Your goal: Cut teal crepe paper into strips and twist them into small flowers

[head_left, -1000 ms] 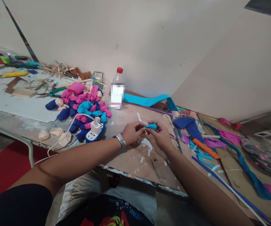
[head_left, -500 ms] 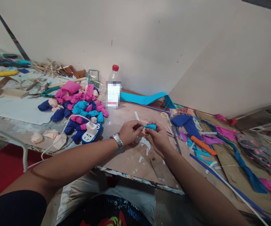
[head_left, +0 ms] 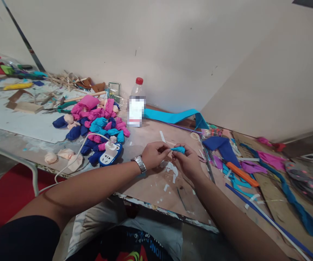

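Between my two hands is a small twisted bundle of blue crepe paper (head_left: 178,149), held just above the worktable (head_left: 151,188). My left hand (head_left: 154,155) pinches its thin, pointed left end. The fingers of my right hand (head_left: 189,161) close around the thicker right end. White paper scraps (head_left: 171,170) lie on the tabletop below the hands. To the left is a pile of similar bundles in pink (head_left: 88,103), light blue (head_left: 98,124) and dark blue (head_left: 73,132). A flat blue strip (head_left: 170,116) lies behind the hands.
A red-capped bottle (head_left: 137,103) stands near the wall. A blue-and-white power strip (head_left: 110,155) with a white cable sits left of my hands. On the right lie an orange utility knife (head_left: 242,174), coloured strips and cardboard (head_left: 270,195). Pliers (head_left: 64,107) and a yellow knife (head_left: 17,86) lie farther left.
The view has shifted slightly, so everything appears a little farther right. Both hands keep hold of the blue paper bundle, with only slight finger movement.
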A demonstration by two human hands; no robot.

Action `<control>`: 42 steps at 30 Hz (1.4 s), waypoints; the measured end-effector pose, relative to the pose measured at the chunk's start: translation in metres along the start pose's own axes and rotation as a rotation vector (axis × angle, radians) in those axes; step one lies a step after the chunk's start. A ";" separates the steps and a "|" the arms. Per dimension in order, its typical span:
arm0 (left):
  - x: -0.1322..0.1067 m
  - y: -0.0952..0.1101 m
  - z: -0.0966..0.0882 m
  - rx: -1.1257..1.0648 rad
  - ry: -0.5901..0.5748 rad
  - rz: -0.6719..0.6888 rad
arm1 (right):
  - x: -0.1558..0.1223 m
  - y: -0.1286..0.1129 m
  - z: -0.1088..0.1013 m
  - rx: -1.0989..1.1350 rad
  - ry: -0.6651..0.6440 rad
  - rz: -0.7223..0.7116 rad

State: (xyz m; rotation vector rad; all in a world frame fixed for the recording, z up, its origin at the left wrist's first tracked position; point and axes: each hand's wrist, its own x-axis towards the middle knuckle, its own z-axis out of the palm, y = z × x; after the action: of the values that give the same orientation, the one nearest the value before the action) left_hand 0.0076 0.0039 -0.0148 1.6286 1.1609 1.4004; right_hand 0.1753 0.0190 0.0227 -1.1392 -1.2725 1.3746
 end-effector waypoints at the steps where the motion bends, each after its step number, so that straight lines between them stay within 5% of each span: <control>1: 0.000 0.000 0.000 -0.001 0.000 -0.002 | 0.001 0.000 0.000 -0.011 -0.002 -0.005; 14: 0.002 -0.005 0.002 -0.014 -0.077 -0.017 | 0.008 0.001 -0.007 -0.317 -0.040 -0.251; 20: 0.002 0.003 0.001 0.083 -0.096 -0.047 | 0.030 -0.032 -0.005 -0.624 -0.045 -0.452; 24: 0.001 0.009 0.001 0.164 -0.154 -0.047 | 0.054 -0.067 0.046 -0.844 -0.292 -0.590; 30: -0.003 0.010 -0.001 0.222 -0.228 -0.041 | 0.096 -0.080 0.183 -0.979 -0.749 -0.703; 33: -0.001 0.004 0.002 0.231 -0.261 -0.046 | 0.112 -0.075 0.238 -1.053 -0.852 -0.751; 37: 0.006 -0.008 0.014 0.218 -0.308 -0.019 | 0.121 -0.065 0.273 -1.152 -0.947 -0.855; 42: 0.011 -0.021 0.027 0.182 -0.306 -0.040 | 0.126 -0.052 0.277 -1.201 -0.999 -0.966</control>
State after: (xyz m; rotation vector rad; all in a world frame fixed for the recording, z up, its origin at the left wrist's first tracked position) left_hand 0.0302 0.0231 -0.0352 1.8579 1.1564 0.9990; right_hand -0.1163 0.1029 0.0796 -0.1869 -3.0315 0.2421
